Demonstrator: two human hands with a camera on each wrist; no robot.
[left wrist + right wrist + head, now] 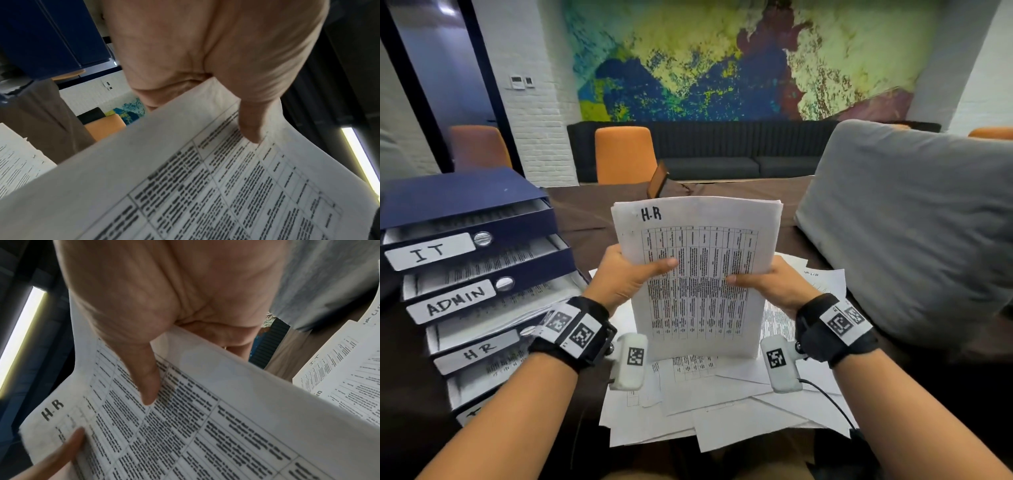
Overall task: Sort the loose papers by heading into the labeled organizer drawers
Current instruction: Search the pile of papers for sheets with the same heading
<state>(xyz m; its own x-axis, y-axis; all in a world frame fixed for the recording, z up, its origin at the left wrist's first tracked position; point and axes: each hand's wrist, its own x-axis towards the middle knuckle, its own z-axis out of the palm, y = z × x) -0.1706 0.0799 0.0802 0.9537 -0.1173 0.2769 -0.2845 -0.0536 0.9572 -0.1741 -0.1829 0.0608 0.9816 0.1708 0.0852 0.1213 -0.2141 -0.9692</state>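
I hold a stack of papers headed "H-R" (698, 274) upright over the table, its bottom edge standing on the loose pile (722, 404). My left hand (633, 274) grips its left edge, thumb across the front. My right hand (763, 282) grips the right edge, thumb on the printed table. The wrist views show each thumb pressed on the sheet (205, 186) (205, 418). The navy organizer (465, 198) stands at the left with its drawers pulled out: IT (431, 251), ADMIN (453, 301), HR (477, 351), and a lower one partly hidden by my left arm.
A grey cushion (914, 222) lies on the table at the right, close to the pile. A dark brown cloth (585, 219) covers the table. A small brown object (657, 180) stands behind the papers. Orange chairs (625, 154) and a dark sofa are beyond.
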